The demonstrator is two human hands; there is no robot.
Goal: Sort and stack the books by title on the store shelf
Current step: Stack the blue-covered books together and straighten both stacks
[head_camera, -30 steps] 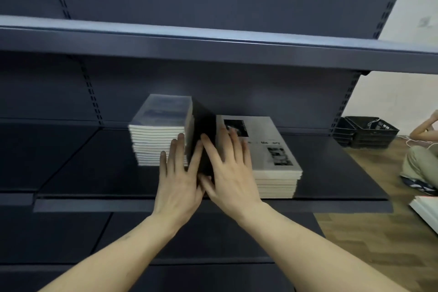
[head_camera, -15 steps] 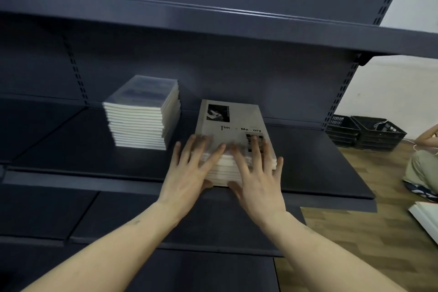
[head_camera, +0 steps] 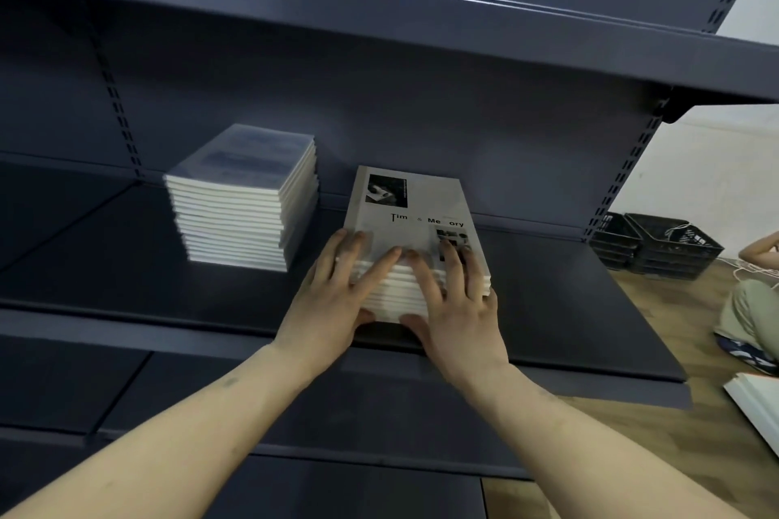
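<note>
Grey-covered book stack (head_camera: 411, 223) on the dark shelf (head_camera: 569, 308), both hands at its near edge.
Left hand (head_camera: 333, 303) and right hand (head_camera: 459, 308) lie with straight, spread fingers over the top cover, thumbs against the page edges; fingers hide part of the title. The stack's long axis runs front to back; a blurred stack (head_camera: 244, 198) sits apart, left.

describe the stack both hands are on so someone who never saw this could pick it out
On the dark metal store shelf two book stacks sit side by side. It is the right-hand stack, near the front edge, with the left hand and right hand laid over its near end. Unlike the taller plastic-wrapped stack to its left, its grey top cover shows black title lettering and two small dark photos.
</note>
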